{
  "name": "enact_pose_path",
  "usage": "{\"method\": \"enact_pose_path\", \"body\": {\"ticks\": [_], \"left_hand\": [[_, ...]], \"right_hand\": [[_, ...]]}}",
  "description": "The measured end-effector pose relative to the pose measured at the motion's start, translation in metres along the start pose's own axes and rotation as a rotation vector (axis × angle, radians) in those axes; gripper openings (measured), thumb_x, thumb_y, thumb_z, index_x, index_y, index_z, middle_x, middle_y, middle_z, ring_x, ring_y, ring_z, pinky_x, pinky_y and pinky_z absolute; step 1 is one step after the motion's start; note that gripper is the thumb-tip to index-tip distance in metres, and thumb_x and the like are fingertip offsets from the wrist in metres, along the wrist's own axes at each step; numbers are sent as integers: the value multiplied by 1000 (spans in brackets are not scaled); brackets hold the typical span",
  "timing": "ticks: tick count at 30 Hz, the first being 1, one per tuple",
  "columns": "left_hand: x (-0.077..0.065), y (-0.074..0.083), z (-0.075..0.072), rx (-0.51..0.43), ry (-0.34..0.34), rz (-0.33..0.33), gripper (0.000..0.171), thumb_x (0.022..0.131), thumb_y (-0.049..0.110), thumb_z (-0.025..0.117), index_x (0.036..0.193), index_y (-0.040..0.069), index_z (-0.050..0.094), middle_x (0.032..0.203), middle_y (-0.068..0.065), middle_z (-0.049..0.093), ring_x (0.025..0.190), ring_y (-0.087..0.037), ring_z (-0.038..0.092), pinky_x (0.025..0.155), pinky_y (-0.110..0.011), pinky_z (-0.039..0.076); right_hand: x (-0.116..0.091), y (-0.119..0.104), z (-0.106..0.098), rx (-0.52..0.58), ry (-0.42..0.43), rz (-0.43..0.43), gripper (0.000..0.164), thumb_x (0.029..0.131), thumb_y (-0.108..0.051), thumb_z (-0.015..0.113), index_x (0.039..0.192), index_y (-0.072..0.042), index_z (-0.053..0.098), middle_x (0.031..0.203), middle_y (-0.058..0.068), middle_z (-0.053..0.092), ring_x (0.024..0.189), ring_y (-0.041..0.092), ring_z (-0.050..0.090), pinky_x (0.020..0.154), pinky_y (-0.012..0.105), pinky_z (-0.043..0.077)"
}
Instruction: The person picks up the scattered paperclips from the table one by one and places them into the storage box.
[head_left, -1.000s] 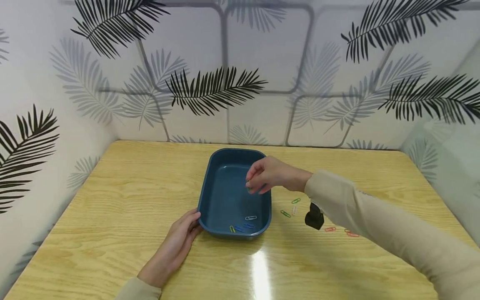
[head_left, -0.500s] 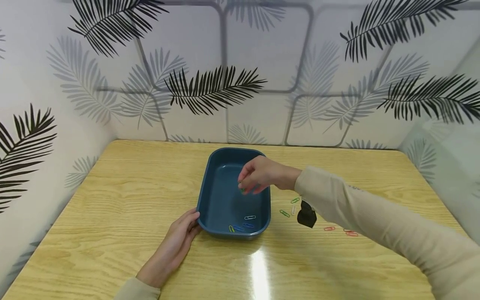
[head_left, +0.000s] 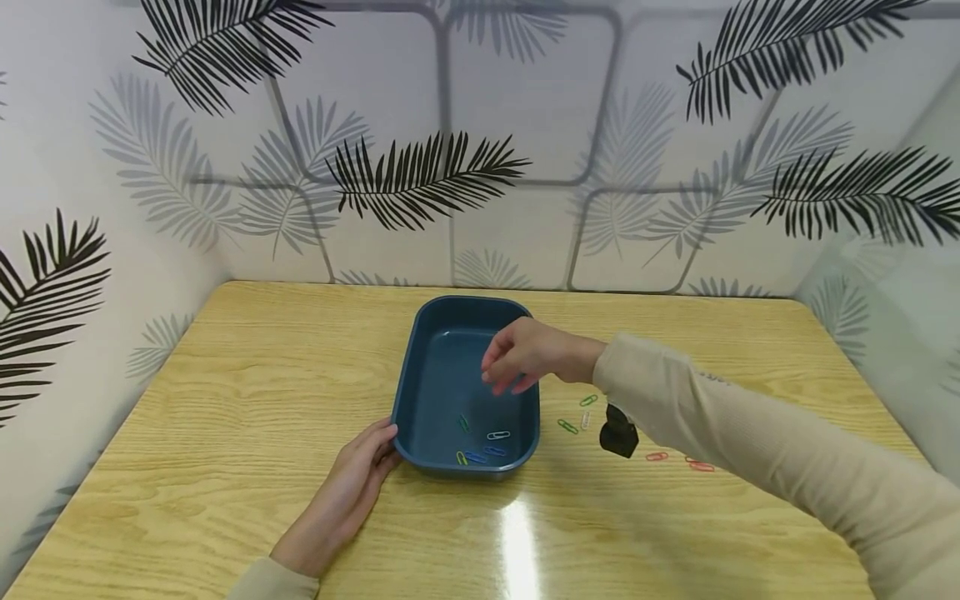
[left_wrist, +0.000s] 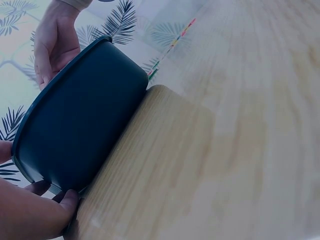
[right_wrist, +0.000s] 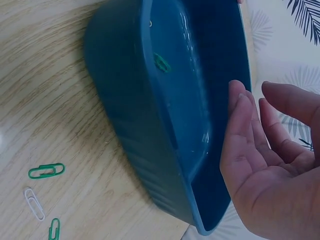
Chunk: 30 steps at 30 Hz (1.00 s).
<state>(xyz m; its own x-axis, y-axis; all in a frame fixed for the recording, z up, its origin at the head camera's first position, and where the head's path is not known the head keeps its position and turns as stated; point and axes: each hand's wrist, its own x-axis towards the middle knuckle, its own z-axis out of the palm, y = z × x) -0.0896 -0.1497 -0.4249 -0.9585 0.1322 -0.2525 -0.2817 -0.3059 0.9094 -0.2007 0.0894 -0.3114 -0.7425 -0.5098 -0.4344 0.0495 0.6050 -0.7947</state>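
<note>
A dark blue rectangular tray (head_left: 405, 392) stands on the wooden table. My left hand (head_left: 358, 477) grips its near left corner, thumb at the rim and fingers low against the outside. Above the tray hovers my right hand (head_left: 528, 354), fingers loosely bent and holding nothing; the right wrist view confirms a gap between thumb and fingers. Inside, a green paper clip (head_left: 464, 423) lies near a white paper clip (head_left: 498, 435), a yellow paper clip (head_left: 461, 457) and blue paper clips (head_left: 495, 451).
Right of the tray lie green paper clips (right_wrist: 46, 170) and a white paper clip (right_wrist: 34, 203). Red paper clips (head_left: 657, 456) lie farther right, partly behind the right sleeve (head_left: 720, 417). A black wrist-worn device (head_left: 619, 433) hangs under that forearm. A patterned wall backs the table.
My right hand moved slightly left over the tray and let go of a green paper clip, which now lies on the tray's floor. My left hand stayed at the corner.
</note>
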Motion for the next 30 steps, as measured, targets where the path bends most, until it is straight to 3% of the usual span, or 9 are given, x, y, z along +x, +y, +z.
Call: {"method": "enact_pose_path", "body": {"ticks": [9, 17, 20, 23, 30], "left_hand": [[2, 1, 2, -5, -5, -3, 46, 103, 14, 41, 141, -11, 34, 143, -23, 37, 124, -20, 43, 102, -26, 40], [0, 2, 1, 2, -8, -9, 48, 102, 16, 42, 142, -10, 32, 144, -22, 35, 125, -20, 42, 102, -25, 40], [1, 3, 1, -11, -6, -4, 47, 102, 14, 41, 141, -10, 34, 143, -22, 37, 124, -19, 44, 102, -26, 39], [1, 4, 1, -20, 1, -2, 46, 102, 13, 41, 141, -11, 35, 142, -22, 38, 122, -19, 45, 102, -27, 40], [1, 3, 1, -13, -20, -25, 49, 103, 16, 41, 143, -10, 30, 146, -22, 32, 130, -24, 36, 104, -27, 37]], "right_hand": [[-5, 10, -7, 7, -7, -15, 12, 89, -5, 65, 100, -1, 63, 100, 17, 68, 83, 19, 67, 75, 34, 56], [-11, 26, 3, -116, 58, -214, 14, 94, -7, 61, 105, 0, 65, 99, 15, 69, 82, 19, 67, 68, 30, 55], [-19, 27, 5, -261, 138, -348, 15, 94, -10, 63, 107, -2, 66, 97, 8, 69, 84, 17, 65, 71, 29, 54], [-28, 31, 3, -375, 278, -459, 15, 94, -11, 64, 107, -5, 67, 98, 2, 67, 89, 16, 63, 74, 31, 53], [-34, 57, -6, -365, 560, -455, 20, 95, -11, 63, 112, -3, 67, 106, 8, 67, 97, 23, 63, 74, 36, 55]]}}
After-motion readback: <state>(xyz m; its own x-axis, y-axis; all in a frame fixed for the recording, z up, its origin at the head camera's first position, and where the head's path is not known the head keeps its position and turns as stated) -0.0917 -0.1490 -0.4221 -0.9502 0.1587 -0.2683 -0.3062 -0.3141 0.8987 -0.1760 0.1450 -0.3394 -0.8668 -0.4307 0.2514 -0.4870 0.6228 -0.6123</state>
